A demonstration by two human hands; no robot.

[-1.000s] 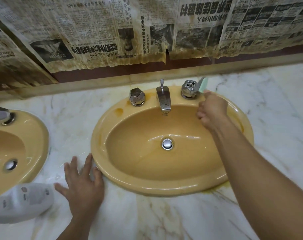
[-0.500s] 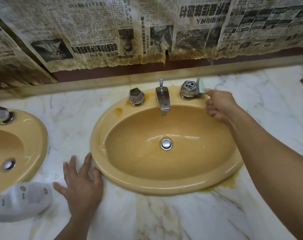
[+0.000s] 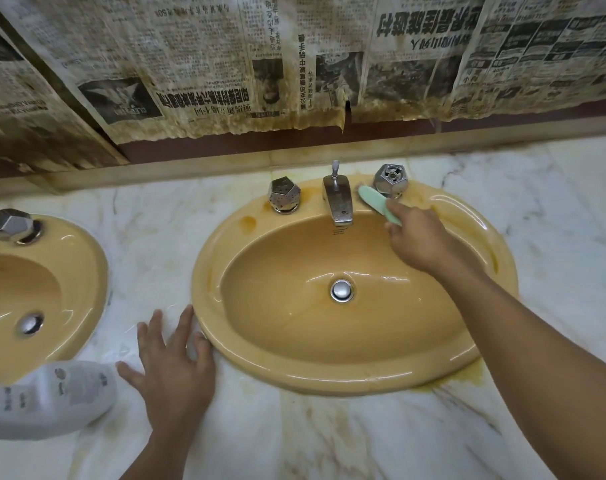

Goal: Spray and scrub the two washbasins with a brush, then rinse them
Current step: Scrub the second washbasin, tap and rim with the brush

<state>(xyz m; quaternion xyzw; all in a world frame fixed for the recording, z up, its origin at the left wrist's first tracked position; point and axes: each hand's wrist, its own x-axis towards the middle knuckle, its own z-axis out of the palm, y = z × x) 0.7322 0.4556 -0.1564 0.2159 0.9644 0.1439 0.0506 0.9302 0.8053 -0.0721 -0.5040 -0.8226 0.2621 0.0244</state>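
basin point(image 3: 329, 382): yellow oval, set in the marble bench point(image 3: 363, 438); the bowl holds only a chrome plug point(image 3: 342, 290) at its bottom, shut or not cannot tell; orange stain point(image 3: 247, 221) on the back-left rim.
left basin point(image 3: 93, 271): same kind, cut off by the frame edge; its own plug point(image 3: 30, 323) in the bowl, a knob point(image 3: 8, 225) on the rim.
bottle point(image 3: 48, 400): white, lying on the bench in front of the left basin; contents cannot be seen.
brush point(image 3: 377, 204): pale green, head on the back rim of the basin, between spout point(image 3: 338, 200) and right knob point(image 3: 391, 178), touching or just beside the knob base.
right grip point(image 3: 422, 237): fingers curled round the brush handle, over the bowl's back right.
left grip point(image 3: 176, 372): flat on the bench, fingers spread, holding nothing, fingertips at the basin's front-left rim.
wall: stained newspaper point(image 3: 225, 64) above the bench.
change: half a second ago the brush was at the outer right side of the right knob; now it is on the knob's spout side, with the right grip shifted left. Left grip and bottle unchanged.
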